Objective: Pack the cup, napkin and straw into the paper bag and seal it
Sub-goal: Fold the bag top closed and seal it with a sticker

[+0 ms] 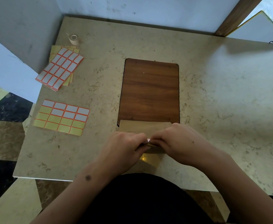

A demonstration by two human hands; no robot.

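Paper bag (142,127): flat at the table's (213,97) near edge, its far end overlapping a wood board (150,89), its near end under both hands. Left hand (124,147) and right hand (176,143): knuckles up, fingertips meeting, pinched together on a small white sticker (148,140) (partly hidden) at the bag's fold. Label sheets (61,118), a label stack (60,68) and a tape roll (74,38) lie left.

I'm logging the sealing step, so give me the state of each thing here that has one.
Brown paper bag: lying flat, its far end on the wooden board, near end under both hands.
Small white sticker: pinched between the fingertips at the bag.
Left hand: closed on the bag's edge.
Right hand: closed on the bag's edge.
Near label sheet: partly used, several labels gone.
Roll of tape: untouched, standing apart.
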